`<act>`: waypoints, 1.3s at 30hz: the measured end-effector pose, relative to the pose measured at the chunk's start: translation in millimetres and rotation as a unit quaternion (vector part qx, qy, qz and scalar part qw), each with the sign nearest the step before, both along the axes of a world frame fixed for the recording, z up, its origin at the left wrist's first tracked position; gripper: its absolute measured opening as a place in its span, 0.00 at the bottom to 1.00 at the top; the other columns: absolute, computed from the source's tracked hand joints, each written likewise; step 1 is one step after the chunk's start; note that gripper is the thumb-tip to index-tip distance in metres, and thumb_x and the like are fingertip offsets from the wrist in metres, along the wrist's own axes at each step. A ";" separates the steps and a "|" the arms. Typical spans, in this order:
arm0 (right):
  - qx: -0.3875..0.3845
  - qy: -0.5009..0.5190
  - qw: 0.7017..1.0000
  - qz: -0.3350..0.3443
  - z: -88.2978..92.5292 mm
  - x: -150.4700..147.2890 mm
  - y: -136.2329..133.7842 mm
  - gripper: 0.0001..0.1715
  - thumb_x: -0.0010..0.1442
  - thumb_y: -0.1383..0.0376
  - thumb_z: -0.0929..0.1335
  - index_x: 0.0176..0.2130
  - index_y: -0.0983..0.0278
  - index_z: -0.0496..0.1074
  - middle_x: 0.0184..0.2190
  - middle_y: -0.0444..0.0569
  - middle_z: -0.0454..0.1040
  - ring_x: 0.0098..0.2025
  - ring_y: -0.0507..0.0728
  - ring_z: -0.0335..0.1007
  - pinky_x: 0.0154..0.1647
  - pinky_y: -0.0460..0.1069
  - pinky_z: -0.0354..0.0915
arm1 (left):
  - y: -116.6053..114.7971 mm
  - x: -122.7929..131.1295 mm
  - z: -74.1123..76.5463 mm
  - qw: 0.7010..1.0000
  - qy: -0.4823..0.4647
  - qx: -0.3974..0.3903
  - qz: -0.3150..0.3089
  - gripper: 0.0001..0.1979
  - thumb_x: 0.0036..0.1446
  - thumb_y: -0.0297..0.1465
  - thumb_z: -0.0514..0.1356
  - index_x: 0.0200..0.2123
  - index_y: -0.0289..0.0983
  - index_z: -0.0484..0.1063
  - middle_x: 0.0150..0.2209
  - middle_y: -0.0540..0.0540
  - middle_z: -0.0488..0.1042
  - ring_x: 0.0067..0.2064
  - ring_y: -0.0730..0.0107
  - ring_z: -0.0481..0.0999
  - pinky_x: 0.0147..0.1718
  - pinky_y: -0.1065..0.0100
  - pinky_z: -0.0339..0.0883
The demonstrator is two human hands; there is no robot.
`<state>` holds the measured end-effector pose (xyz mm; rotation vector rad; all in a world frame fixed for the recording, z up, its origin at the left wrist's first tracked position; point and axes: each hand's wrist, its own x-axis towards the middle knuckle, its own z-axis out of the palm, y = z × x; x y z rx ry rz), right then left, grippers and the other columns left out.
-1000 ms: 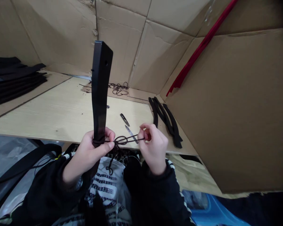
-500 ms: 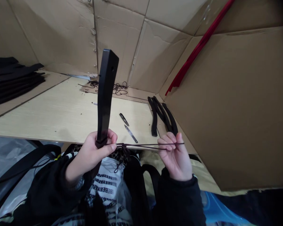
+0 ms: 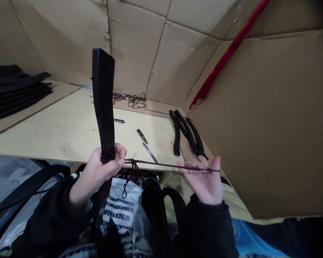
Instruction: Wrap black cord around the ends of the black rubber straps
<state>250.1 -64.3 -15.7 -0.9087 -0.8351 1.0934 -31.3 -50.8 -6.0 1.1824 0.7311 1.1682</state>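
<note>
gripping the lower end of an upright black strap (image 3: 103, 100) above the near edge of the desk (image 3: 70, 132), the left hand (image 3: 103, 169) is closed tight. from it a thin cord (image 3: 161, 165) runs taut and level, rightward along that edge, to the right hand (image 3: 204, 179), which pinches its end. spare straps (image 3: 187, 134) lie by the right edge.

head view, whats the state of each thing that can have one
strap: upright, gripped at its lower end
left hand: shut on strap
cord: taut between the hands, knotted near the strap
right hand: palm up, fingers open, cord across them
snips: flat on the table; open or shut, cannot tell
strips: loose bunch, lying flat
stack: piled flat
</note>
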 end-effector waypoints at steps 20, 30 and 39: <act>-0.064 0.003 0.997 -0.047 -55.1 54.9 -11.3 0.32 0.54 0.43 0.64 0.18 0.62 0.48 0.16 0.36 0.46 0.16 0.46 0.42 0.12 0.40 0.49 | -0.4 -5.6 -4.5 0.998 -0.035 -0.009 0.053 0.05 0.52 0.26 0.60 0.27 0.36 0.66 0.20 0.57 0.56 0.17 0.88 0.50 0.16 0.81 0.43; -0.104 -0.239 0.943 -0.207 -119.0 106.3 -24.6 0.27 0.64 0.57 0.61 0.18 0.67 0.59 0.14 0.36 0.56 0.17 0.45 0.54 0.21 0.42 0.59 | -1.1 -9.1 -6.0 0.991 -0.084 -0.034 0.096 0.04 0.53 0.24 0.59 0.30 0.38 0.66 0.20 0.57 0.51 0.18 0.86 0.47 0.14 0.84 0.45; -0.131 -0.238 0.937 -0.217 -124.3 115.1 -45.9 0.35 0.53 0.35 0.56 0.17 0.60 0.46 0.13 0.36 0.46 0.15 0.48 0.43 0.12 0.43 0.54 | -2.7 -9.6 -1.9 0.991 -0.090 -0.036 0.089 0.05 0.52 0.23 0.58 0.30 0.37 0.66 0.21 0.57 0.52 0.18 0.85 0.47 0.14 0.82 0.44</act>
